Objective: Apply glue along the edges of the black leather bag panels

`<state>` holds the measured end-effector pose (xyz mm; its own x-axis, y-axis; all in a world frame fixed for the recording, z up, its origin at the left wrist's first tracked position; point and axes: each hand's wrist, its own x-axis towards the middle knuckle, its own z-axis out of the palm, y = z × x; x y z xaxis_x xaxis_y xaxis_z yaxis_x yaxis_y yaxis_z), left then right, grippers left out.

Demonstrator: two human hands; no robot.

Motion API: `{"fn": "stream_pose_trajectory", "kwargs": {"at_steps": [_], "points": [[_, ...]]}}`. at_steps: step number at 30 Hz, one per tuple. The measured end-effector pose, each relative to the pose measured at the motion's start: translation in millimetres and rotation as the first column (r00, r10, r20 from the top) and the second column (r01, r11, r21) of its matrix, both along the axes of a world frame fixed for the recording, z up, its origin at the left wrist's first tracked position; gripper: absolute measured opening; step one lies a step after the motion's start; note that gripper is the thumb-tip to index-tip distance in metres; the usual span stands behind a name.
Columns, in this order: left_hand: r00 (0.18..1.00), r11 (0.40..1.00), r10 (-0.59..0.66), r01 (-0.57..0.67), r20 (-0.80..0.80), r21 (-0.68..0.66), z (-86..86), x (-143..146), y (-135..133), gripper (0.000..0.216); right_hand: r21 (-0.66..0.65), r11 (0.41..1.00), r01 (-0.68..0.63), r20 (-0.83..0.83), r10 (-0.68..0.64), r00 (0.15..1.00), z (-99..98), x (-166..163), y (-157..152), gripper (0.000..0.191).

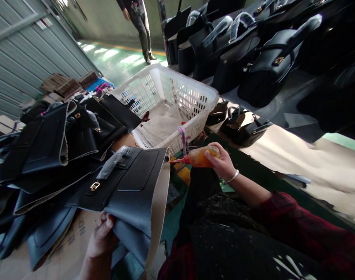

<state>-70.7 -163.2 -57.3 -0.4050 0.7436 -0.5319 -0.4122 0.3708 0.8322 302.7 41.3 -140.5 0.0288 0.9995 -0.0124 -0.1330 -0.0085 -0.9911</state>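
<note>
My right hand (219, 160) is wrapped round a clear squeeze bottle (202, 156) of amber liquid. Its red nozzle points left, its tip at the raw edge of a black handbag body (136, 175). That bag lies on its side with its pale lining edge facing right. A gold clasp (95, 186) and a plastic-wrapped handle (114, 161) show on it. Under the bag's near side, my left hand (105, 229) grips the black material; some of its fingers are hidden behind it.
More unfinished black bags (43, 144) are piled at the left on cardboard (69, 237). Beyond stands a white plastic basket (191, 93) with pale sheets inside. Rows of black handbags (270, 62) fill a shelf at the upper right. A person (139, 27) stands at the back.
</note>
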Motion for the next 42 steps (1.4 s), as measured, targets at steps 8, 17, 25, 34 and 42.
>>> {"fn": "stream_pose_trajectory", "kwargs": {"at_steps": [8,17,25,34,42], "points": [[0.993,0.994,0.062,-0.052,-0.1,0.094,-0.7,1,0,0.036,-0.105,0.988,-0.116,-0.086,0.107,0.991,-4.6,-2,-19,0.049],[0.979,0.988,0.151,-0.155,-0.136,-0.024,23.0,36,18,0.051,-0.2,0.951,-0.237,-0.108,0.219,0.97,1.4,4,-57,0.05],[0.986,0.997,0.066,-0.071,-0.156,-0.029,22.7,35,15,0.042,-0.098,0.979,-0.179,0.036,0.183,0.982,10.1,9,-60,0.04],[0.992,0.998,0.045,-0.049,-0.116,-0.038,25.0,39,16,0.044,-0.028,0.997,-0.068,0.075,0.07,0.995,10.7,6,-44,0.04],[0.985,0.992,0.123,-0.123,-0.119,0.009,28.0,45,17,0.047,-0.224,0.929,-0.296,-0.144,0.269,0.952,18.0,9,-84,0.048]]}}
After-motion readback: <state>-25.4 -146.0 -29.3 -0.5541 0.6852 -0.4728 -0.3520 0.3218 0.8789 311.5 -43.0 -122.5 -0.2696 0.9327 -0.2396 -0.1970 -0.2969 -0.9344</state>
